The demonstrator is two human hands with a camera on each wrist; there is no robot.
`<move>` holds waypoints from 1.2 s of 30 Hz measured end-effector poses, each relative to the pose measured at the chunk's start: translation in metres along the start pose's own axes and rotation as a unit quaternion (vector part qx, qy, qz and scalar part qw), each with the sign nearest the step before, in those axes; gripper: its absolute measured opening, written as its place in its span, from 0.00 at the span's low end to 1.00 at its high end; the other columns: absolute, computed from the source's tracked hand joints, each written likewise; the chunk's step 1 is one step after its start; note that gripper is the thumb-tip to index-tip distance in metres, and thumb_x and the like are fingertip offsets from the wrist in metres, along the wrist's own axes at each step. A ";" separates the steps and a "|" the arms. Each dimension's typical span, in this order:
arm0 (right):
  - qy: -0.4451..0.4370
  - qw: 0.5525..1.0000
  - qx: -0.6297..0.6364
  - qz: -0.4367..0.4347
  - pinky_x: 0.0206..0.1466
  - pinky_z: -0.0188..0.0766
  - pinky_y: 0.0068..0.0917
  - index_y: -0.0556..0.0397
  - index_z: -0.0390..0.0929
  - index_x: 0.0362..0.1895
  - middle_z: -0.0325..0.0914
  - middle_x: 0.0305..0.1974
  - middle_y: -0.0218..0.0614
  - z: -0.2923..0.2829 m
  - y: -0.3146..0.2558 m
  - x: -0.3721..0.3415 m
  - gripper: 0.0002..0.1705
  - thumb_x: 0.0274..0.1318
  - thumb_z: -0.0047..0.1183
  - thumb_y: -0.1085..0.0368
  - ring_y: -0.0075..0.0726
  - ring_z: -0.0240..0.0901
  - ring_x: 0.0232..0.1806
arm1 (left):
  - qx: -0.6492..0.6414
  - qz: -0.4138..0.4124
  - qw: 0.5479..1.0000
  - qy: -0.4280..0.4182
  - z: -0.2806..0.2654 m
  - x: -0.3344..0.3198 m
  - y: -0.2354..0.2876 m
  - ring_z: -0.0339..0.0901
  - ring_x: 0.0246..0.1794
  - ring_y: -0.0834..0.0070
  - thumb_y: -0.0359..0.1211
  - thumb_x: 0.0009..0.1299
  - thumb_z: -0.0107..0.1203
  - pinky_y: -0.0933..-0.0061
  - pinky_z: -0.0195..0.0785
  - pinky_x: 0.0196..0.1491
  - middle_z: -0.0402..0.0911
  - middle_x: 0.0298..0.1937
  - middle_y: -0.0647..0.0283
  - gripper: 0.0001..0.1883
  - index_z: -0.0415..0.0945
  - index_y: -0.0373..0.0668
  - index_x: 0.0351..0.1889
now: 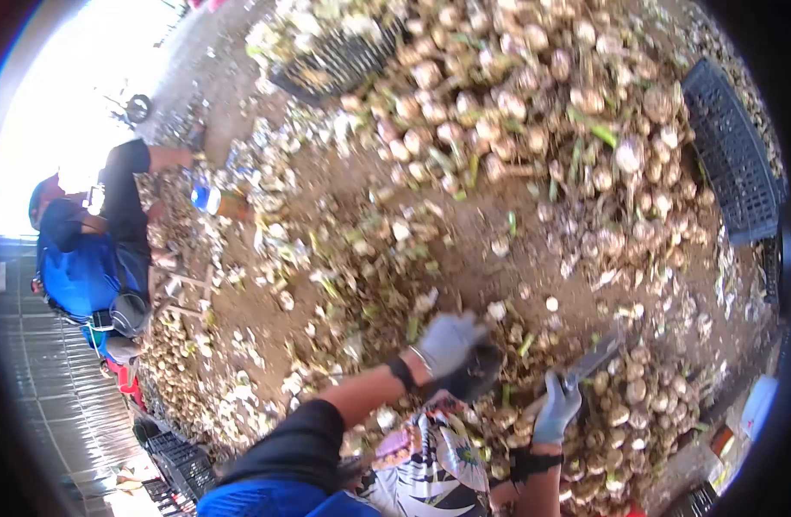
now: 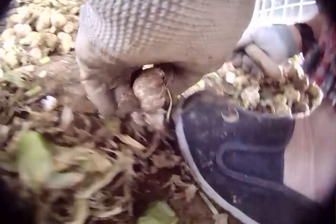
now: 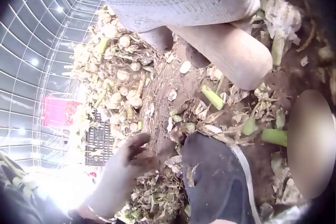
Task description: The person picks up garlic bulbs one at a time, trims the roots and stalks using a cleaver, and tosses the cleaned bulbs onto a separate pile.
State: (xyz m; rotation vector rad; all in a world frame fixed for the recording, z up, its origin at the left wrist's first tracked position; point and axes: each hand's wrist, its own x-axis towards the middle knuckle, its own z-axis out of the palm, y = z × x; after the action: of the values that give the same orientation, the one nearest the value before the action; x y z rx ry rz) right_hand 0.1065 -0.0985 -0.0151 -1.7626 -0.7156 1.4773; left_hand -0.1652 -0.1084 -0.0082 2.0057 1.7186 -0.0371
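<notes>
A gloved left hand [image 1: 450, 346] bends downward, fingers clamped on a garlic bulb [image 2: 150, 88] at its six o'clock; the right hand [image 1: 556, 412] grips a bladed tool [image 1: 595, 358].

Rough knitted glove [image 2: 168, 19], matt cloth shoe [image 2: 241, 153]

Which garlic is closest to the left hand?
The brownish bulb tucked right under the left hand, with the curled fingers beside it. The other garlic lies farther off, in the pale pile behind.
</notes>
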 end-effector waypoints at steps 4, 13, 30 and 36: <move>0.002 0.999 -0.023 -0.040 0.37 0.66 0.24 0.57 0.81 0.39 0.77 0.32 0.27 0.004 0.009 0.001 0.07 0.57 0.62 0.69 0.23 0.69 0.31 | 0.009 -0.007 0.999 -0.032 0.011 0.010 0.008 0.80 0.40 0.58 0.39 0.61 0.60 0.56 0.71 0.42 0.77 0.42 0.57 0.28 0.70 0.54 0.62; -0.001 0.990 -0.137 -0.043 0.40 0.72 0.30 0.62 0.82 0.40 0.84 0.32 0.32 0.057 0.084 0.029 0.13 0.52 0.67 0.68 0.26 0.73 0.32 | -0.101 -0.060 0.992 0.056 0.005 0.031 0.010 0.80 0.39 0.51 0.35 0.61 0.59 0.50 0.71 0.41 0.77 0.43 0.53 0.29 0.68 0.49 0.63; -0.117 0.958 -0.253 -0.067 0.38 0.74 0.31 0.58 0.84 0.43 0.86 0.32 0.40 0.092 0.047 0.038 0.15 0.52 0.65 0.64 0.31 0.80 0.32 | -0.463 -0.318 0.801 0.209 -0.018 0.017 -0.058 0.79 0.27 0.79 0.27 0.70 0.55 0.75 0.73 0.33 0.83 0.34 0.63 0.14 0.76 0.36 0.54; -0.154 0.986 0.028 -0.051 0.35 0.70 0.23 0.56 0.84 0.43 0.83 0.31 0.25 0.097 0.003 0.039 0.13 0.53 0.67 0.67 0.19 0.73 0.32 | -0.712 -0.221 0.657 0.113 -0.061 0.037 -0.027 0.78 0.38 0.80 0.24 0.71 0.54 0.74 0.73 0.37 0.80 0.40 0.64 0.13 0.75 0.35 0.53</move>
State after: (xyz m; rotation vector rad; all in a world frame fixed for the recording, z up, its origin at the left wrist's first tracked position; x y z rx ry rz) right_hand 0.0191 -0.0525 -0.0489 -1.4486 -0.8975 1.7012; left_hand -0.2003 -0.0492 0.0236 0.3899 1.4178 1.0803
